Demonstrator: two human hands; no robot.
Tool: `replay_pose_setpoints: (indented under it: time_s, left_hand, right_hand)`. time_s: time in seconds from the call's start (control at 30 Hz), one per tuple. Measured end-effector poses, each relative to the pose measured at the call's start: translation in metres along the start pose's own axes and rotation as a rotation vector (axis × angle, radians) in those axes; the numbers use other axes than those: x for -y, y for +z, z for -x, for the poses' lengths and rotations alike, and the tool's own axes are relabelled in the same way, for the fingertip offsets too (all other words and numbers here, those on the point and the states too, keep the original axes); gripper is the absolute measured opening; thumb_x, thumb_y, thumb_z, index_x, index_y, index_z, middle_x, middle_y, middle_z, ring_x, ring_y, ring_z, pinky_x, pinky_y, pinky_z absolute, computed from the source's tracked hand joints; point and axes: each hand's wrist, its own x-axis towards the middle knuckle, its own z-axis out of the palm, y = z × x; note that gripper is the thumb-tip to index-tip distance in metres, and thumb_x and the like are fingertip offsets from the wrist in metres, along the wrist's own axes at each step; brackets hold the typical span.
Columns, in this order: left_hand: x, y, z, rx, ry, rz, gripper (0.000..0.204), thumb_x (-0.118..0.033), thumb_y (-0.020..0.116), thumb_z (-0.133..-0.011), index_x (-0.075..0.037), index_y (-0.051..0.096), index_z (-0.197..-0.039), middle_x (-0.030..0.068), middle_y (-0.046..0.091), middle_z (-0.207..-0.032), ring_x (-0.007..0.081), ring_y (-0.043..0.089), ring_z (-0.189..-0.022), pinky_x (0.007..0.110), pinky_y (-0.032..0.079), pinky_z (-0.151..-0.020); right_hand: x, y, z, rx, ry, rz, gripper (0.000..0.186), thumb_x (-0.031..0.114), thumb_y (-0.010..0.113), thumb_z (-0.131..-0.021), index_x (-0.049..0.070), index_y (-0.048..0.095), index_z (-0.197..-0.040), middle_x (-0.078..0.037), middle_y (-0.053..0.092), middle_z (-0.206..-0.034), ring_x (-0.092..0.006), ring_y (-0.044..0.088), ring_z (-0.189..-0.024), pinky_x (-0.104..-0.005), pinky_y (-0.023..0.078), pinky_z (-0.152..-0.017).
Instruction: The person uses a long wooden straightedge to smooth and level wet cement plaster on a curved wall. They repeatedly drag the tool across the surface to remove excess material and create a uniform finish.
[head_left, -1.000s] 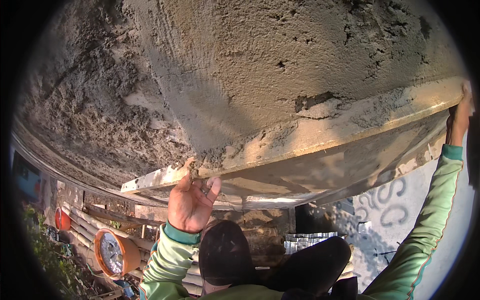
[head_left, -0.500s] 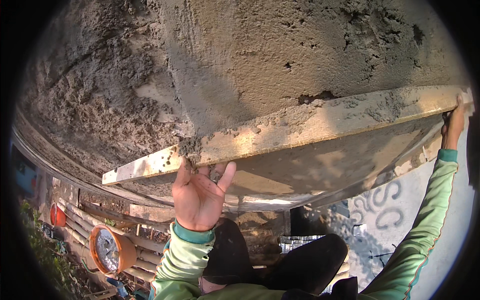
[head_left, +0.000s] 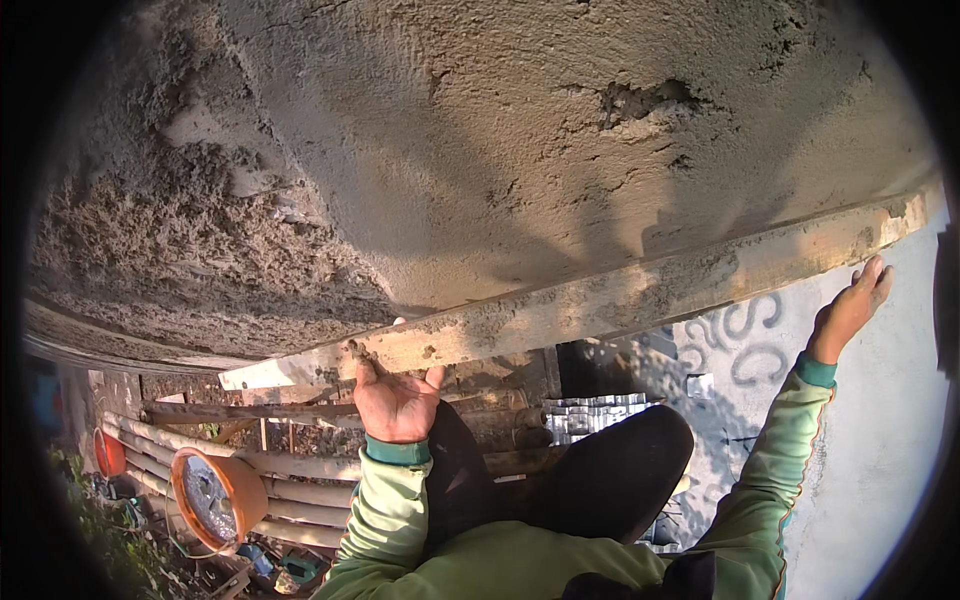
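A long wooden board (head_left: 560, 310), spotted with wet mortar, lies slanting across the lower part of a freshly plastered wall (head_left: 480, 170), its right end higher. My left hand (head_left: 398, 408), palm up, grips the board left of its middle; the thumb shows at the lower edge, and a fingertip peeks over the upper edge. Near the right end, my right hand (head_left: 848, 312) holds the lower edge, with some fingers partly hidden. Plaster above the board is fairly smooth, apart from a ragged hole (head_left: 645, 100). Rough, lumpy mortar (head_left: 200, 240) covers the wall's left part.
Bamboo poles (head_left: 310, 495) run below at the left, with an orange bucket (head_left: 255, 495) of greyish contents and a smaller red bucket (head_left: 110, 453). My bent knees (head_left: 640, 450) are beneath the board. A pale surface with dark painted marks (head_left: 745, 340) lies at the right.
The board has moved down across the plaster, with both hands going down too. More smooth plaster and the hole show above it. My right hand has shifted from the board's end to its lower edge.
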Motion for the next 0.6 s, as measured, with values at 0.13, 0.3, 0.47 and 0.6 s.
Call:
replay_pose_setpoints:
  time_s: [0.13, 0.3, 0.47, 0.6]
  left_hand:
    - [-0.009, -0.015, -0.004, -0.05, 0.023, -0.059, 0.046, -0.046, 0.026, -0.099, -0.017, 0.048, -0.128, 0.0086, 0.052, -0.13, 0.0342, 0.05, -0.118, 0.058, 0.049, -0.084]
    - [-0.015, -0.016, -0.007, -0.137, 0.029, -0.091, 0.045, -0.046, 0.026, -0.099, -0.018, 0.049, -0.126, 0.0081, 0.056, -0.125, 0.0341, 0.053, -0.113, 0.057, 0.05, -0.079]
    - [-0.014, -0.01, -0.004, -0.177, 0.055, -0.124, 0.043, -0.047, 0.03, -0.099, -0.019, 0.051, -0.123, 0.007, 0.057, -0.123, 0.0319, 0.054, -0.111, 0.056, 0.05, -0.075]
    - [-0.024, -0.021, -0.005, -0.104, 0.067, -0.147, 0.042, -0.049, 0.031, -0.098, -0.022, 0.046, -0.127, 0.0051, 0.052, -0.127, 0.0298, 0.048, -0.116, 0.053, 0.047, -0.078]
  right_hand:
    - [0.073, 0.008, 0.093, 0.365, -0.792, 0.285, 0.062, 0.049, 0.044, -0.09, 0.004, 0.042, -0.132, -0.016, 0.047, -0.132, -0.0281, 0.043, -0.126, -0.0432, 0.029, -0.106]
    - [0.117, 0.056, 0.163, 1.051, -1.01, 0.411, 0.065, 0.066, 0.056, -0.077, 0.017, 0.059, -0.12, -0.01, 0.057, -0.112, -0.0304, 0.052, -0.112, -0.0503, 0.033, -0.099]
    - [0.08, 0.059, 0.165, 1.147, -0.969, 0.527, 0.038, 0.042, 0.064, -0.078, 0.014, 0.062, -0.103, -0.004, 0.056, -0.093, -0.0238, 0.054, -0.091, -0.046, 0.039, -0.086]
    - [0.062, 0.053, 0.129, 1.164, -0.865, 0.535, 0.022, 0.032, 0.065, -0.08, 0.012, 0.06, -0.088, -0.003, 0.056, -0.085, -0.0238, 0.056, -0.087, -0.0418, 0.043, -0.077]
